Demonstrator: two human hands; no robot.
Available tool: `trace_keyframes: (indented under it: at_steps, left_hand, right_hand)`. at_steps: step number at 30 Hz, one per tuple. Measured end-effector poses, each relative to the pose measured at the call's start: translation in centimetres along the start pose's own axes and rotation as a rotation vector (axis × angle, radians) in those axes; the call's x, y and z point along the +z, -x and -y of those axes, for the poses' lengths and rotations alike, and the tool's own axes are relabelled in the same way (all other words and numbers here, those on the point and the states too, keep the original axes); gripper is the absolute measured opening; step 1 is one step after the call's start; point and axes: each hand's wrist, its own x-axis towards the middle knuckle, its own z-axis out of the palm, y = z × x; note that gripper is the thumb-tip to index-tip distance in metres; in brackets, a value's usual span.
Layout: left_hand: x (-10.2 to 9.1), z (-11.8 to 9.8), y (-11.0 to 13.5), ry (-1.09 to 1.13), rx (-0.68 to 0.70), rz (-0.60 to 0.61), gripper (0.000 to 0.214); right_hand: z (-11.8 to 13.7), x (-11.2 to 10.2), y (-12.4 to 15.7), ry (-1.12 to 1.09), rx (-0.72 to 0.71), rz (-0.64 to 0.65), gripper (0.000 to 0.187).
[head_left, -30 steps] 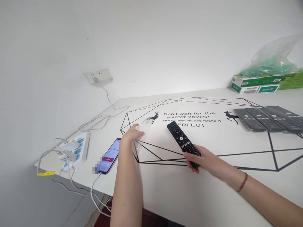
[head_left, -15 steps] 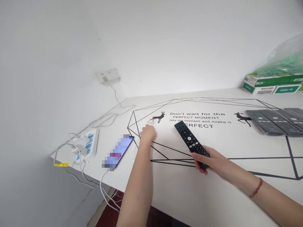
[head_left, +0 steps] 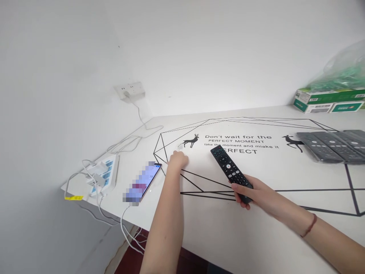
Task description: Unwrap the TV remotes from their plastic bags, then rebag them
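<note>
Over the last second the view swung left, so the phone (head_left: 144, 181), power strip (head_left: 102, 172) and row of wrapped remotes (head_left: 332, 146) all sit further right in frame. The left hand (head_left: 177, 160) let the clear plastic sleeve drop flat and now rests low on the counter (head_left: 256, 236), fingers curled. Within the last half second almost nothing shifted.
</note>
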Motion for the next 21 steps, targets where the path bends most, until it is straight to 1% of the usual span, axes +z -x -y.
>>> trace_keyframes:
  at_steps: [5,7,9,12,14,16,17,18,19,21]
  left_hand:
    - [0.1,0.2,-0.1,0.046,0.012,-0.021,0.042]
    - [0.0,-0.1,0.2,0.062,0.029,-0.048,0.041]
    - [-0.2,-0.8,0.8,0.085,0.085,-0.087,0.039]
    - [-0.3,-2.8,2.4,0.147,0.274,-0.137,0.041]
    - [-0.1,-4.4,4.1,0.227,0.457,-0.118,0.047]
    - [0.4,-6.0,5.9,0.397,0.705,-0.032,0.052]
    - [0.8,-6.6,6.7,0.483,0.803,0.028,0.053]
    - [1.2,-7.1,7.3,0.550,0.873,0.079,0.053]
    - [1.6,-7.4,7.7,0.595,0.912,0.118,0.052]
    - [2.4,-7.8,8.0,0.634,0.910,0.157,0.049]
  right_hand:
    - [-0.1,0.0,0.0,0.002,0.001,-0.006,0.040]
    - [-0.2,0.1,0.0,-0.008,-0.004,-0.006,0.039]
    - [-0.1,0.2,-0.1,-0.045,-0.008,-0.014,0.039]
    - [0.1,0.4,-0.1,-0.151,0.003,-0.063,0.042]
    - [0.3,0.5,-0.1,-0.224,0.015,-0.107,0.047]
    - [0.4,0.4,-0.2,-0.299,0.022,-0.146,0.053]
    - [0.4,0.4,-0.3,-0.338,0.019,-0.163,0.055]
    - [0.4,0.3,-0.3,-0.376,0.012,-0.178,0.057]
    - [0.5,0.3,-0.3,-0.409,-0.003,-0.187,0.057]
    - [0.6,0.3,-0.4,-0.459,-0.053,-0.189,0.052]
